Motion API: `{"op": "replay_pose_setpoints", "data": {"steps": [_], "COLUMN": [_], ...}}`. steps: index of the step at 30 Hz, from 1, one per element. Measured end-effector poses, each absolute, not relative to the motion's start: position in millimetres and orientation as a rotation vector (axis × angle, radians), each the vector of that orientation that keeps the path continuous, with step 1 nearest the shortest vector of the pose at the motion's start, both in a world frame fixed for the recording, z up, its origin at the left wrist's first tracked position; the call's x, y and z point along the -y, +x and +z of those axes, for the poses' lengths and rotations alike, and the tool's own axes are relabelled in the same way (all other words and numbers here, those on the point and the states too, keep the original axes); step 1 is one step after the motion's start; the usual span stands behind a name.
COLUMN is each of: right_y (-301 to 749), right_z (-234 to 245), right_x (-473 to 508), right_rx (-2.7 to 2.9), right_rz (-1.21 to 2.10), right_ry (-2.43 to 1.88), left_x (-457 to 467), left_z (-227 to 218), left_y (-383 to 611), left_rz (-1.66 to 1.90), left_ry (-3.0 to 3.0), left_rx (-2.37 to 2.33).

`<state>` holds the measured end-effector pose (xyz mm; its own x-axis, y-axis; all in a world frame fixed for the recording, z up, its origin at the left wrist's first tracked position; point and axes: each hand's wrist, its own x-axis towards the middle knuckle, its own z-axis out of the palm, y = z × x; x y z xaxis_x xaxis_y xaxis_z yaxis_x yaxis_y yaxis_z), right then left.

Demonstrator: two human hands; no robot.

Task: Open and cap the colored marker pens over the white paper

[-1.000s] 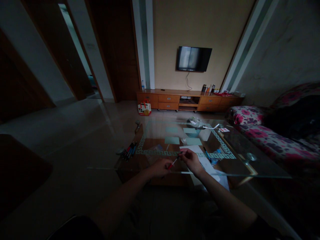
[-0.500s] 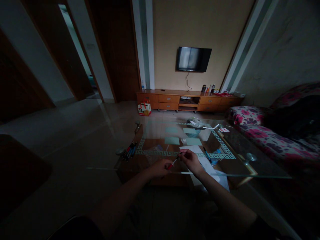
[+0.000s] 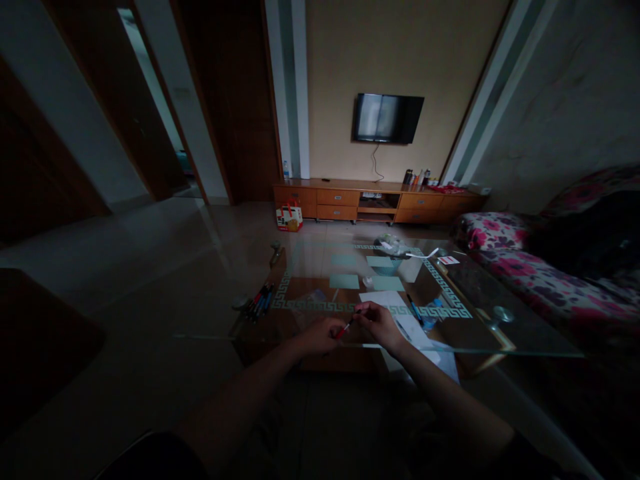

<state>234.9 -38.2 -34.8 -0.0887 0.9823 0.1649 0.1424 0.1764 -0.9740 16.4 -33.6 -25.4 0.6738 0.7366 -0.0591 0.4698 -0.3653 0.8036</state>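
Observation:
My left hand (image 3: 324,335) is closed around the red lower part of a pen (image 3: 342,332), over the near edge of the glass table (image 3: 310,341). With its fingertips pinched, my right hand (image 3: 377,321) grips the dark upper end of the same pen. A short pale stretch shows between the red part and the dark part. Whether the dark end is a cap or part of the barrel is too small to tell. White paper sheets (image 3: 416,332) lie beside and under my right hand. To the left, several pens (image 3: 259,303) lie in a bunch on the glass.
A dark pen (image 3: 414,309) and a bluish plastic bottle (image 3: 431,319) are right of the papers. Farther back are a plastic bag (image 3: 393,245), a white strip (image 3: 425,254) and a red-and-white card (image 3: 449,261). The floral sofa (image 3: 525,273) stands at the right.
My right hand has shifted slightly toward my left hand. Less of the pale stretch of the pen shows between them. My left hand has barely moved.

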Motion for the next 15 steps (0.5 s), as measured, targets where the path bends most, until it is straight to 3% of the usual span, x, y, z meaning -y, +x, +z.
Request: {"op": "replay_pose_setpoints", "data": {"steps": [15], "right_y": [229.5], "right_z": [-32.8], "right_x": [44.1], "right_rx": [1.545], "right_rz": [1.117], "right_ry": [-1.125], "left_x": [29.0], "left_z": [-34.3], "left_y": [16.5], "left_rz": [0.412], "left_ry": [2.144], "left_rx": [-0.906]}}
